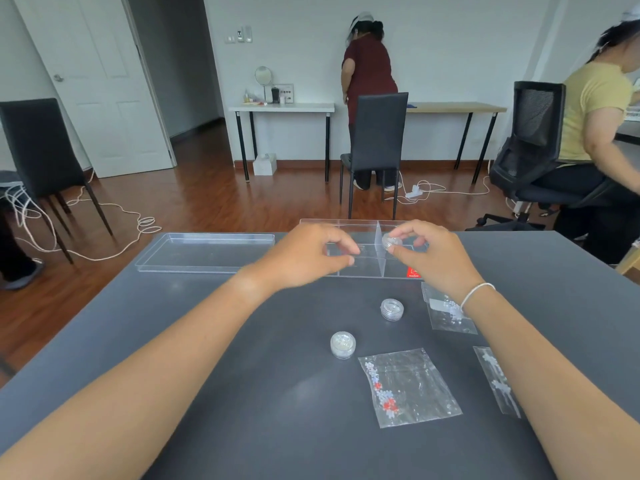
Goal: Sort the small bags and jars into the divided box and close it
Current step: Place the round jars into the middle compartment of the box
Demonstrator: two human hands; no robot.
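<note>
Right hand (429,258) pinches a small jar (392,241) btwn thumb & fingertips, held just above the divided box (360,268) by its middle divider. Left hand (311,259) hovers beside it, fingers curled loosely, nothing clearly in it. Lid (204,252) lies open to the box's left. Two jars & three bags wait on the table (242,375). Step looks like first jar going in; next needs lowering it into a compartment w/o clipping the divider.

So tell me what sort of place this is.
Probably a shared workroom or small office, not a home kitchen: plain tables along the wall, an office chair, and two other people busy at their own tables.
</note>
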